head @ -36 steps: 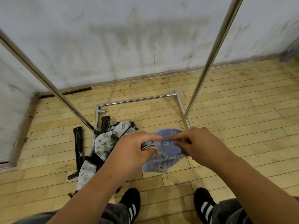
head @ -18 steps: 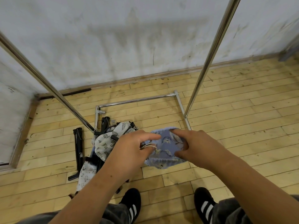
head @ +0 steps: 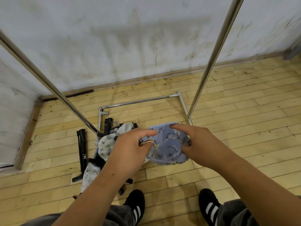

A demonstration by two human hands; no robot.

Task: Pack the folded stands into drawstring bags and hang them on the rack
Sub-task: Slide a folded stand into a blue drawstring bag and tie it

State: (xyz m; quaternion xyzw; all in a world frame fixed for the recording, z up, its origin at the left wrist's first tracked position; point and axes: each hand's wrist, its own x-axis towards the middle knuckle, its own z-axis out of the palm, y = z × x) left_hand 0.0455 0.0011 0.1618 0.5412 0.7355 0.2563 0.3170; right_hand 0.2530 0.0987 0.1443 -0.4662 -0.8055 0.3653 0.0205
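I hold a blue patterned drawstring bag (head: 169, 144) in front of me above the floor. My left hand (head: 130, 149) grips its left rim, with the white cord looped over a finger. My right hand (head: 195, 142) grips the right rim, thumb and fingers spread, so the mouth gapes wide. Below and left, white leaf-print bags (head: 107, 142) lie in a heap on the floor with black folded stands (head: 82, 149) among and beside them. The metal rack (head: 210, 62) rises on both sides of me.
The rack's base bars (head: 138, 101) rest on the wooden floor near a stained white wall. Its left pole (head: 40, 74) slants down to the heap. My black shoes (head: 135, 207) stand just under my arms.
Both hands have moved apart and pulled the blue bag's mouth wider. The bag has risen slightly.
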